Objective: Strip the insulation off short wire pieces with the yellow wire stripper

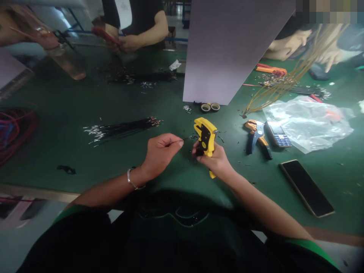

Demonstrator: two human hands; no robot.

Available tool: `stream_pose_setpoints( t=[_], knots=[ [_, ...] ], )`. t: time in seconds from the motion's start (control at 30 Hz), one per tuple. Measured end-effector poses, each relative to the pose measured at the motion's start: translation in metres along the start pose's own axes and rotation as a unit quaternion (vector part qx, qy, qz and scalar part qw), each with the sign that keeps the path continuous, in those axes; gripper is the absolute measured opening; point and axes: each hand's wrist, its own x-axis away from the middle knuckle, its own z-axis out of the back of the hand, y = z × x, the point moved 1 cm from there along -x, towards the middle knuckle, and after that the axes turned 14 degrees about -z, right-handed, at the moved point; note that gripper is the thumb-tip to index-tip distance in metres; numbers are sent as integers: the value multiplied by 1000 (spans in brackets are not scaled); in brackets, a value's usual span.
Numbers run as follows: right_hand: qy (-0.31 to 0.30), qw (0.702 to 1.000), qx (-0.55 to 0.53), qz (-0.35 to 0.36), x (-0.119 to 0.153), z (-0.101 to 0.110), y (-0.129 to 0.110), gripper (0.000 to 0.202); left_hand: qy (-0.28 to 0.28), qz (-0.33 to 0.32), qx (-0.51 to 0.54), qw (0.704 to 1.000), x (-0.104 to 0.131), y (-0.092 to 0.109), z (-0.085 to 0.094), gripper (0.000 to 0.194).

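Observation:
My right hand (214,159) is wrapped round the handles of a yellow and black hand tool (206,138), held upright with its jaws toward the left. Just left of it, my left hand (162,153) pinches a thin dark wire (185,139), whose free end points at the tool. Between wire and tool lie small bits on the green table (170,178). Beyond my left hand rests a bundle of black wires (125,127) with bare, shiny ends.
An orange and blue tool (258,137), a keypad phone (278,134), a dark smartphone (307,187) and a plastic bag (315,123) lie at the right. Two tape rolls (210,107) sit by a pale panel (218,49). Red cables (17,132) are at the left; other people work opposite.

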Motion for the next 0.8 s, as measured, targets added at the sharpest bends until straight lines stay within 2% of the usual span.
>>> stream_pose_setpoints(
  t=[0.13,0.37,0.53,0.67,0.8],
  knots=[
    [-23,999,-47,-7,-3,-1,8,29,1,-44,-54,998,0,5,-5,8],
    [-62,996,-58,2,-5,0,14,30,-13,-98,-83,992,1,-2,-18,11],
    [-68,997,-40,6,-5,1,12,24,-59,-85,-49,993,-2,2,-25,21],
    [-48,999,1,10,-3,1,9,14,-80,-58,-26,995,-1,2,-30,23],
    [14,997,62,51,-1,0,10,9,-78,-65,-22,995,1,-1,-30,15]
  ],
)
